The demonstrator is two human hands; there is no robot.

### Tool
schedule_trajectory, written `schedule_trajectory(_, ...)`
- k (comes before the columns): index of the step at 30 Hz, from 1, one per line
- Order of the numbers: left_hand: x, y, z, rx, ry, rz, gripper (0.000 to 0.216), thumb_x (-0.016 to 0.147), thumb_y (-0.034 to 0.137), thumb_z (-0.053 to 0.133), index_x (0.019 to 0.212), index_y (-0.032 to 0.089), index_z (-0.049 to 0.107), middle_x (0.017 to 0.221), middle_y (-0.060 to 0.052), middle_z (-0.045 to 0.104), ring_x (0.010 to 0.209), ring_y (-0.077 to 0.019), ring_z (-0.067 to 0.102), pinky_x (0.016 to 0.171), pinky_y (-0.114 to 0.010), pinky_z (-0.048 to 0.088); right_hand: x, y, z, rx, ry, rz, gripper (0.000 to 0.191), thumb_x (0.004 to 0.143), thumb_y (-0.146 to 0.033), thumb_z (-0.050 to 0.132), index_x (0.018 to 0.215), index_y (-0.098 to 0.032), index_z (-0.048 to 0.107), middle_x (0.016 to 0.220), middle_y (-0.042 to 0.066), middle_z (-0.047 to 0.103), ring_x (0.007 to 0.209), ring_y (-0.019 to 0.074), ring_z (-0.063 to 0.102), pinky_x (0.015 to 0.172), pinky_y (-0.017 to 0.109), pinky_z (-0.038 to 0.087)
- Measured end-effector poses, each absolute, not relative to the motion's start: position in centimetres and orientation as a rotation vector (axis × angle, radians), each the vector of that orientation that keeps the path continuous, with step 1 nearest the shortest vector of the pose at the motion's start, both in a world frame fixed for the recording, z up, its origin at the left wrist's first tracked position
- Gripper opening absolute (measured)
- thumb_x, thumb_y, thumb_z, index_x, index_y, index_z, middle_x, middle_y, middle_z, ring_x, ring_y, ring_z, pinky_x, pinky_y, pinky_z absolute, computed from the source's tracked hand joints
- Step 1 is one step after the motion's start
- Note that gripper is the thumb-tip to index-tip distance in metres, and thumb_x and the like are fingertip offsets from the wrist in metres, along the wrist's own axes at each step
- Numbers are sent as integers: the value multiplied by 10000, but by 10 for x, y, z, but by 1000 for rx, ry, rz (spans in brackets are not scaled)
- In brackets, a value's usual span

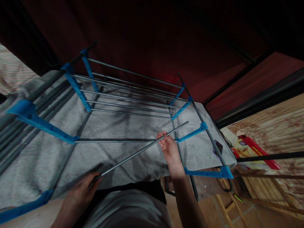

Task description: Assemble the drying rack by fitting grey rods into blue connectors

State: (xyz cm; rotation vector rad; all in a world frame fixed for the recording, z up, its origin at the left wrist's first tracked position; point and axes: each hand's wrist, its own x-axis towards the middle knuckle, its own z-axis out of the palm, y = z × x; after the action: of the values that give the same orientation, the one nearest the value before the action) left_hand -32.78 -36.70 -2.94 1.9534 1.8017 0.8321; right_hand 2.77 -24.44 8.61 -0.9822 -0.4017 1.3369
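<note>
A thin metal rod [135, 155] runs slantwise across the front of a rack, from low left to upper right. My left hand [82, 190] is closed around its lower end. Near the upper part, my right hand [167, 144] pinches the same rod between thumb and fingers, with its far tip sticking out past the hand. The rack has grey tubes and blue plastic brackets [78, 91]. Several metal rods [128, 103] span the brackets at the back, and one rod [114, 140] spans the middle pair. A blue bracket [209, 172] sits at the front right.
The rack lies on a grey fleecy cover [114, 126]. More grey tubes [35, 117] lie at the left. A phone [218, 148] rests at the right edge, beside a red and yellow package [254, 152]. Wooden chairs [230, 209] stand on the tiled floor.
</note>
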Motion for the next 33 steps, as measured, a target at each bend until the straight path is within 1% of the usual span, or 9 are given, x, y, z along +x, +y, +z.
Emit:
schedule_trajectory(6,-305,-360,-24,1796,1674,850,352,881,583,561,971,291,737,937,-28,820,820,-253,796,717,-297,648,5,-241,94,-981,-448,1412,171,775,-211,752,944,-210,726,901,19,790,872,161,743,881,291,595)
schedule_trajectory(12,-285,-350,-14,1708,1626,798,392,899,569,559,1009,249,758,965,-53,826,832,-253,802,683,-297,647,-11,-243,96,-999,-498,1445,198,790,-234,749,986,-219,725,925,25,801,869,169,749,868,307,604)
schedule_trajectory(15,-284,-349,-10,1701,1622,815,436,913,606,537,1021,250,765,988,-58,826,864,-256,801,721,-313,653,-12,-245,93,-1005,-512,1439,158,821,-232,721,978,-242,720,932,15,798,874,164,751,890,314,605)
schedule_trajectory(18,-289,-350,-9,1715,1612,829,468,913,637,524,1009,257,779,988,-56,826,882,-258,800,757,-321,658,-9,-245,90,-1032,-492,1428,166,810,-216,721,975,-235,717,926,19,796,890,170,755,895,313,606)
schedule_trajectory(21,-297,-352,-11,1733,1569,810,417,909,606,542,1003,278,783,985,-40,827,879,-258,800,782,-326,658,0,-240,89,-1022,-465,1385,196,784,-201,735,977,-221,711,920,24,794,879,168,750,874,300,605)
schedule_trajectory(23,-303,-354,-14,1733,1559,792,370,900,567,568,1044,293,770,1023,-26,826,911,-256,799,808,-326,654,8,-237,88,-1009,-445,1347,188,780,-197,734,965,-225,707,922,17,793,872,164,745,865,299,607)
schedule_trajectory(27,-318,-357,-21,1724,1651,787,381,877,574,597,1080,276,723,1048,-31,819,934,-251,794,820,-315,642,28,-230,80,-1039,-386,1287,136,806,-215,717,942,-217,714,928,25,791,869,157,745,865,290,609)
schedule_trajectory(30,-330,-357,-23,1805,1736,809,378,902,590,559,1033,266,704,999,-45,811,895,-249,786,802,-320,627,40,-227,71,-1052,-343,1244,124,799,-185,718,919,-215,719,932,15,788,873,143,747,884,276,607)
schedule_trajectory(33,-340,-353,-19,1951,1819,794,372,949,560,500,1006,257,708,978,-66,797,908,-251,764,836,-340,591,51,-226,63,-1057,-313,1205,109,794,-159,716,878,-227,709,921,-1,783,887,144,751,878,279,613)
